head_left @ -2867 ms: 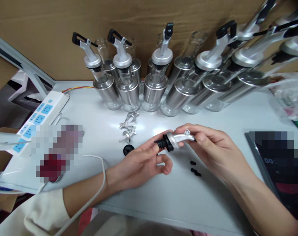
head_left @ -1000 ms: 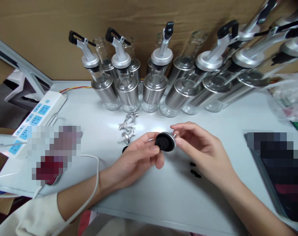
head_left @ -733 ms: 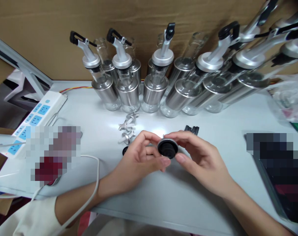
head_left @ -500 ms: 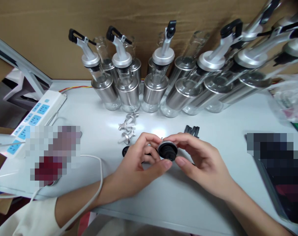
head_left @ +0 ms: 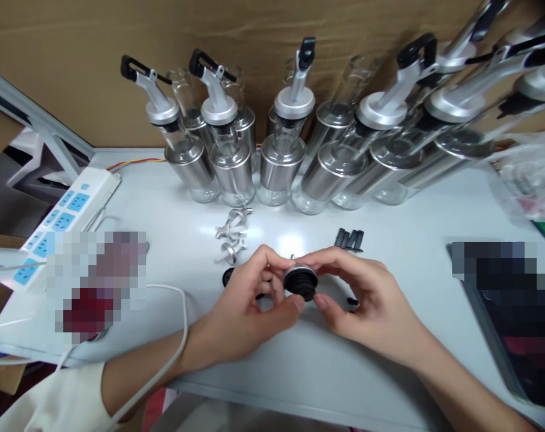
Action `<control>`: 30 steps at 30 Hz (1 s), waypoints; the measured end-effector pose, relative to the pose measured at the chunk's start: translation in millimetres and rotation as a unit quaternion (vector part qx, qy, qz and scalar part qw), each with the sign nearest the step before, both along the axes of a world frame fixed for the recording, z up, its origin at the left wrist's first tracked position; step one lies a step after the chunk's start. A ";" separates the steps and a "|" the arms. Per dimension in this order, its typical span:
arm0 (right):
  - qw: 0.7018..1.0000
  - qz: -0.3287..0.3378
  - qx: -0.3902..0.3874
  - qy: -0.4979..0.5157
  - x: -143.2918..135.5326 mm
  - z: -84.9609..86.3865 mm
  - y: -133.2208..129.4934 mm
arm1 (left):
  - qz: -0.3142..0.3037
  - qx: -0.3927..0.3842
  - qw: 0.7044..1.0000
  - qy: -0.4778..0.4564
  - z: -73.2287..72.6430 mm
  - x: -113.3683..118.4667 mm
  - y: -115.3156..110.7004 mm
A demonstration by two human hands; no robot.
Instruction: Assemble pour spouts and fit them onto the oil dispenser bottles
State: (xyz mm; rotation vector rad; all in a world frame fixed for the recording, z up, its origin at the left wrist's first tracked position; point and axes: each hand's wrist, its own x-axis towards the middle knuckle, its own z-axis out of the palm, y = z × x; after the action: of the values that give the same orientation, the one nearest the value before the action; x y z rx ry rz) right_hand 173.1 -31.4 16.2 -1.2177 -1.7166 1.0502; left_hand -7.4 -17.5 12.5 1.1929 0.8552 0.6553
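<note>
Black stopper (head_left: 301, 284): above bench (head_left: 299, 366), between front edge and bottles (head_left: 281, 165).
Left hand (head_left: 249, 306): gripping stopper, thumb at ribbed end.
Right hand (head_left: 374, 306): gripping stopper from opposite side.
Bottles: along rear edge.

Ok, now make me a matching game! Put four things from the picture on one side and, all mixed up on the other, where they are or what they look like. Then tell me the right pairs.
Things:
1. stopper
2. power strip
3. cable
4. plastic

Clues:
A. crumpled, at the picture's right edge
B. white with blue sockets
C. crosses the left forearm
D. held by the left hand and right hand

Pairs: 1-D, 2-B, 3-C, 4-A
</note>
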 end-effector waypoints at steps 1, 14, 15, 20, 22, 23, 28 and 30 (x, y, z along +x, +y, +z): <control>1.000 0.002 -0.001 0.003 0.1 0.3 0.1 | 0.000 -0.002 1.000 0.002 -0.1 -0.3 -0.4; 1.000 0.012 0.012 0.002 1.6 -0.8 0.4 | -0.008 -0.017 1.000 0.000 -1.6 -2.7 -2.5; 1.000 0.011 0.013 0.004 1.4 -0.4 0.5 | -0.008 -0.017 1.000 -0.001 -1.6 -2.6 -2.6; 1.000 -0.001 0.024 0.007 -2.0 2.1 0.9 | -0.005 -0.006 1.000 -0.021 -3.6 -2.8 -2.5; 0.999 -0.002 0.037 0.005 -3.0 2.2 1.0 | -0.008 -0.001 1.000 -0.029 -4.9 -3.6 -2.6; 0.999 0.000 0.042 0.006 -3.1 1.8 0.9 | -0.010 -0.001 0.999 -0.032 -5.5 -4.1 -2.8; 0.999 0.010 0.041 0.018 -0.6 -2.3 -1.1 | -0.014 -0.016 0.999 -0.046 -6.0 -5.9 -3.9; 0.999 0.012 0.036 0.027 0.0 -3.9 -1.8 | -0.015 -0.027 0.998 -0.049 -5.2 -5.8 -4.0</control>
State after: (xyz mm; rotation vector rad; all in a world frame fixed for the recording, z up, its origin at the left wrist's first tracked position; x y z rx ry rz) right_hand 173.1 -33.2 12.3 -1.1157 -1.7169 1.0171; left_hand -13.2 -21.6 7.2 1.1131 0.7663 0.6568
